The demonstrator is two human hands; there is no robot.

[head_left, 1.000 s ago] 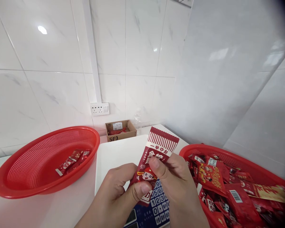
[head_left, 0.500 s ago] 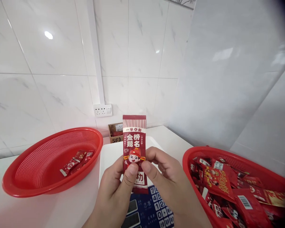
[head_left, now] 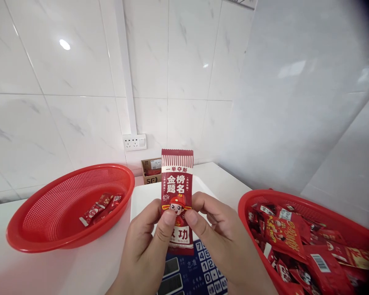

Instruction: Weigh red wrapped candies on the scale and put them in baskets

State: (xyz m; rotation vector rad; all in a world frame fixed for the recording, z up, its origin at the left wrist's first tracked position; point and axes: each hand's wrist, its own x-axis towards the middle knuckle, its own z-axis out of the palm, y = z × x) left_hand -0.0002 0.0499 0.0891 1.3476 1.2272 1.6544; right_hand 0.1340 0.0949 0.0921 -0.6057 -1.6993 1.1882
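A dark red snack packet (head_left: 177, 180) with a cartoon figure and white lettering stands upright in front of me, its printed face toward me. My left hand (head_left: 150, 241) pinches its left edge, thumb across the front. On the right edge, my right hand (head_left: 217, 233) grips it the same way, with the fingers behind partly hidden. Below and behind the packet is a weighing scale with a blue keypad panel (head_left: 192, 274) and a white pan (head_left: 141, 200), partly covered by my hands.
On the left, a red plastic basket (head_left: 33, 221) holds a few small red packets (head_left: 100, 209). At right, another red basket (head_left: 244, 205) is heaped with red packets (head_left: 295, 246). A small cardboard box (head_left: 149, 179) sits at the back by the wall, below a socket (head_left: 134, 142).
The packet has shifted slightly right in view, and my left thumb sits a little lower-left on it, showing more of its lower lettering. Both hands keep hold.
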